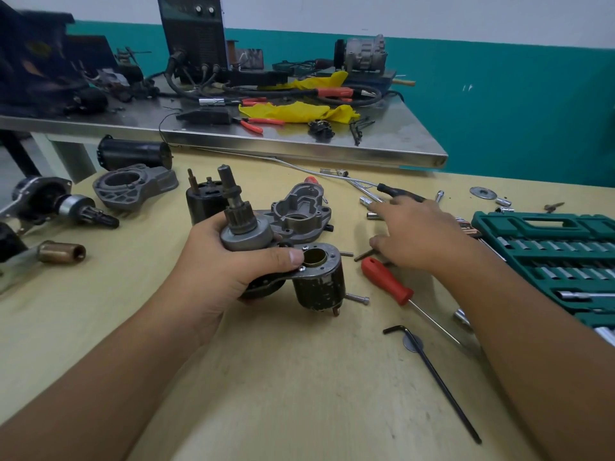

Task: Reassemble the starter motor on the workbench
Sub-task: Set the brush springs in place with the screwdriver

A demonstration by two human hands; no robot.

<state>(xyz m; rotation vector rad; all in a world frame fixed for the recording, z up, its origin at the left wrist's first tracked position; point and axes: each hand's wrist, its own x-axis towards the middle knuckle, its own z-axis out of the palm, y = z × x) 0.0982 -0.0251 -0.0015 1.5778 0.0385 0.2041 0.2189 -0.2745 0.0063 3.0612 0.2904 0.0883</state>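
My left hand [213,261] grips the starter motor assembly [248,234], a grey drive clutch with a splined pinion shaft standing upright. Joined to it at the lower right is the dark solenoid [321,284] with a brass-lined bore and a bolt sticking out. Just behind lies the grey aluminium nose housing [299,214] and a black cylindrical part [201,202]. My right hand [416,231] reaches out flat over the bench, fingers spread above small sockets [371,207] and a black-handled tool [399,193]; it holds nothing.
A red-handled screwdriver [387,281], a long black hex key [432,371] and a green socket set case [549,261] lie at right. More starter parts [133,186] sit at left. A steel table [299,141] with yellow rags and pliers stands behind.
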